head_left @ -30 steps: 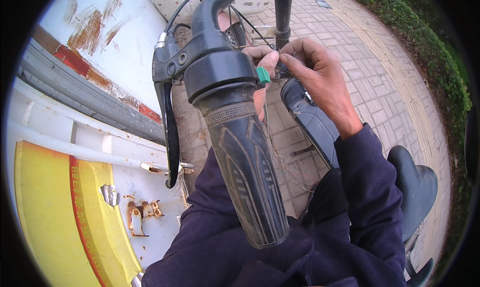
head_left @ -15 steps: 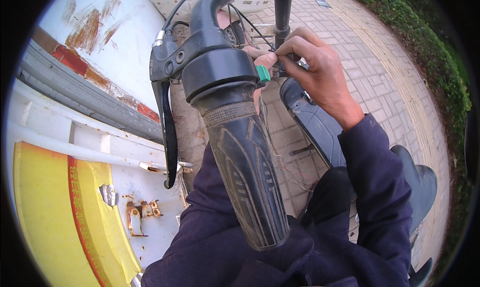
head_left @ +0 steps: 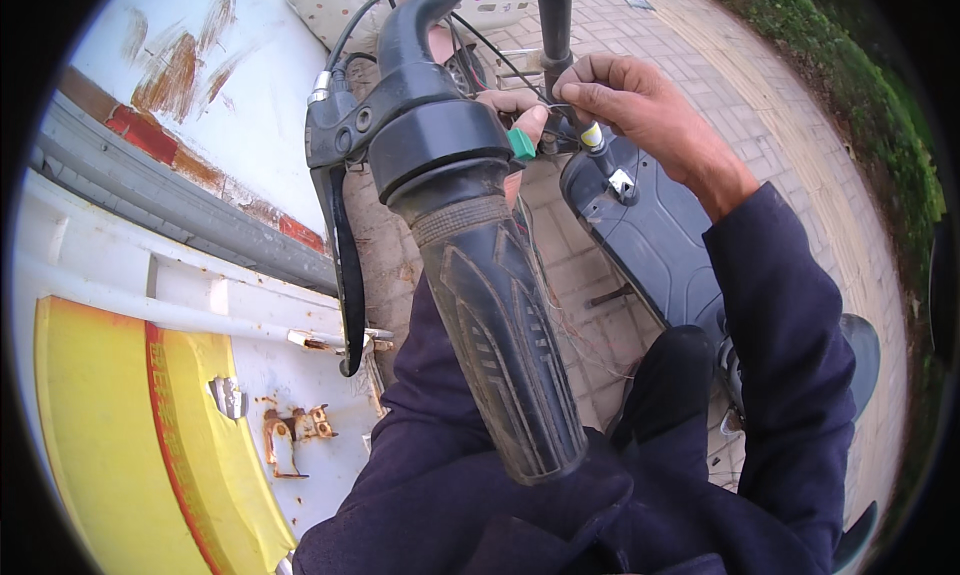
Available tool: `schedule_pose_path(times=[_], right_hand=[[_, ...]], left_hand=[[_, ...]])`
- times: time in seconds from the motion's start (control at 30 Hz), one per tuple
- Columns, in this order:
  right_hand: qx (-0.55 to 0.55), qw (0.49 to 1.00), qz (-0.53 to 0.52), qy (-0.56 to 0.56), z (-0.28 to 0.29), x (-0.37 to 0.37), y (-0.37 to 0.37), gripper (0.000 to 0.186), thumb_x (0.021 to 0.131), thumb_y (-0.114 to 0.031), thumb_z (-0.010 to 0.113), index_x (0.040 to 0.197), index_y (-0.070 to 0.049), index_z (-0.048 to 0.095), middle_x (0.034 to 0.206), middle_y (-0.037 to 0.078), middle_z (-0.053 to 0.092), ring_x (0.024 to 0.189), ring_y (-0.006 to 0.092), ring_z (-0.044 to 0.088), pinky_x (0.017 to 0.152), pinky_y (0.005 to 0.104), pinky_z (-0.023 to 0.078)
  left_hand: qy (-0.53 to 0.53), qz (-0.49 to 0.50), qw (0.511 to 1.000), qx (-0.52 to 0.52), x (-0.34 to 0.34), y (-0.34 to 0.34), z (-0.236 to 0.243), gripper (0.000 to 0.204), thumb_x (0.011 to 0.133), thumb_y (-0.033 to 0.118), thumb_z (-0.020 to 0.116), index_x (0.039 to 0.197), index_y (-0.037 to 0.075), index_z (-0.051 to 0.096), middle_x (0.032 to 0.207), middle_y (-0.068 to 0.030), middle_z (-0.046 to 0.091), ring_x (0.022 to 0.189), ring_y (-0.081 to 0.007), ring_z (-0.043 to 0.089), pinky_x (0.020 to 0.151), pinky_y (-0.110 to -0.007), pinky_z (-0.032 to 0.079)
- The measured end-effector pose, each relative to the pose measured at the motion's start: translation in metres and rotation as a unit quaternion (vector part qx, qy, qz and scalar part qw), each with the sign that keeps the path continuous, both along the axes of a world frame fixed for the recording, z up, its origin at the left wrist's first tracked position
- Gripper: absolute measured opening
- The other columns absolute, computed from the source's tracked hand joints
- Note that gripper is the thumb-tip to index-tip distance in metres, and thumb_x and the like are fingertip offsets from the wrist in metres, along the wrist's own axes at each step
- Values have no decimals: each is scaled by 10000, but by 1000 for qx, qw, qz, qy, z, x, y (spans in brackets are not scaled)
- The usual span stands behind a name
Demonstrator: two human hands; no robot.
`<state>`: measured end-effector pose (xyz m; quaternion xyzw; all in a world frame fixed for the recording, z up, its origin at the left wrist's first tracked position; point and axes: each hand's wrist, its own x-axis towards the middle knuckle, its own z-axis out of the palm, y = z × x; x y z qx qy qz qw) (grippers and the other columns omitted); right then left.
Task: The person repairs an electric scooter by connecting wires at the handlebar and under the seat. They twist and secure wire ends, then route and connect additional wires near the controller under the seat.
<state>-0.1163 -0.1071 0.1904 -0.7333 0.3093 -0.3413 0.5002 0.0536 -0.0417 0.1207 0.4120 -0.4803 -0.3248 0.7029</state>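
Green-tipped tool point(head_left: 520, 143) sits pinched in the left hand point(head_left: 512, 115), mostly hidden behind the handlebar grip point(head_left: 490, 315); right hand point(head_left: 640, 105) fingertips pinch thin wires point(head_left: 560, 110), apparently tight.

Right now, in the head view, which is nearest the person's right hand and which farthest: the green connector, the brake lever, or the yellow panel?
From the right hand:
1. Green connector, just left of its fingertips.
2. Brake lever, hanging left of the rubber grip.
3. Yellow panel, far lower left.
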Motion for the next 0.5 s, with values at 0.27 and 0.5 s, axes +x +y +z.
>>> schedule_pose_path(times=[0.27,0.5], right_hand=[[38,995,78,59,11,-11,-4,270,947,-287,750,1004,-23,737,814,-16,606,770,85,520,697,267,406],[-386,912,52,129,8,-6,-5,100,929,-164,694,944,-71,663,858,-5,607,809,164,586,678,330,481]], left_hand=[[-207,121,963,-122,-3,-1,0,91,943,21,725,1030,-3,717,1009,-10,671,896,-77,615,785,-236,490],[-209,107,968,-83,-2,2,5,100,940,22,722,1038,1,716,938,-8,677,839,-62,607,729,-213,465]])
